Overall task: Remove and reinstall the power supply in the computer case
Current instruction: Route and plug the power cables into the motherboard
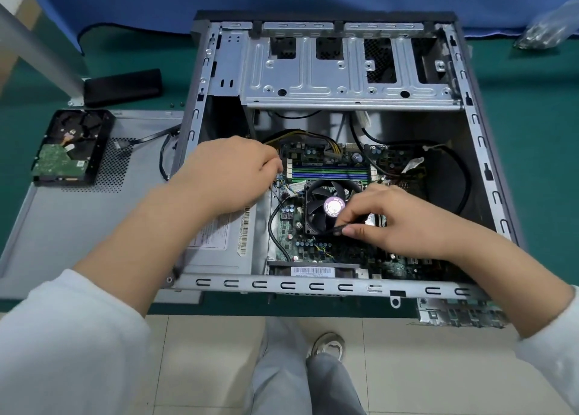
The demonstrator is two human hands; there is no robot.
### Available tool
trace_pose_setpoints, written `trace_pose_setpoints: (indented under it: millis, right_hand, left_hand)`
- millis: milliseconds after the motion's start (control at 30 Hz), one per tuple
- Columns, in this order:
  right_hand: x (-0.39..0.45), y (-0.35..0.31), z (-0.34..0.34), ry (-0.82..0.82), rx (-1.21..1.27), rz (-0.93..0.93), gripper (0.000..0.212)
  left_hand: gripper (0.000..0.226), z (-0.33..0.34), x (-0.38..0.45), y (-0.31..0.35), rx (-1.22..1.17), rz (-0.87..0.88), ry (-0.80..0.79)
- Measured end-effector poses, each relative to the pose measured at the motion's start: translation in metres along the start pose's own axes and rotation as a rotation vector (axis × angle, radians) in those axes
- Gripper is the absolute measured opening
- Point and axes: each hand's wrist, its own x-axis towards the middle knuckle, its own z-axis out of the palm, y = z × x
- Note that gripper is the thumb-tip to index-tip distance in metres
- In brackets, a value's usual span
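Cabling | PSU sits in case lower-left bay | left hand curls at board-edge wires, grip hidden | right hand pinches black cable by fan | advice: pull plugs straight, spare blades.

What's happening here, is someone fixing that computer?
A person is working inside an open computer case lying on its side. The left hand reaches in beside the power supply at the motherboard's edge, its fingertips hidden. The right hand pinches a thin black cable by the CPU fan. A hard drive lies outside on the removed side panel.
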Motion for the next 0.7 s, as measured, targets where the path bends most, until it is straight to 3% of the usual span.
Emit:
trace_pose_setpoints:
  millis: [167,233,367,467,567,667,700]
  right_hand:
    - [-0.001,-0.005,-0.006,0.155,0.290,-0.017,0.008]
    - [-0.002,-0.007,-0.010,0.254,0.382,0.000,0.021]
    - [-0.002,-0.006,-0.013,0.412,0.537,0.008,0.026]
    - [-0.002,-0.001,-0.009,0.308,0.417,0.101,0.030]
    - [0.003,0.010,0.002,0.164,0.034,0.297,0.031]
    - [0.010,0.020,0.000,0.222,-0.050,0.372,0.009]
    - [0.015,0.019,-0.004,0.219,-0.053,0.380,0.013]
  left_hand:
    - [0.034,-0.013,0.021,0.000,-0.108,-0.047,-0.291]
    - [0.040,-0.014,0.027,0.004,-0.147,-0.036,-0.409]
    - [0.044,-0.012,0.031,0.006,-0.206,-0.018,-0.455]
    - [0.037,-0.010,0.030,0.005,-0.157,-0.024,-0.388]
    - [0.029,-0.008,0.025,0.006,-0.086,-0.021,-0.318]
    - [0.028,-0.005,0.023,0.004,-0.052,-0.016,-0.241]
    - [0.028,-0.005,0.023,0.003,-0.047,-0.013,-0.235]
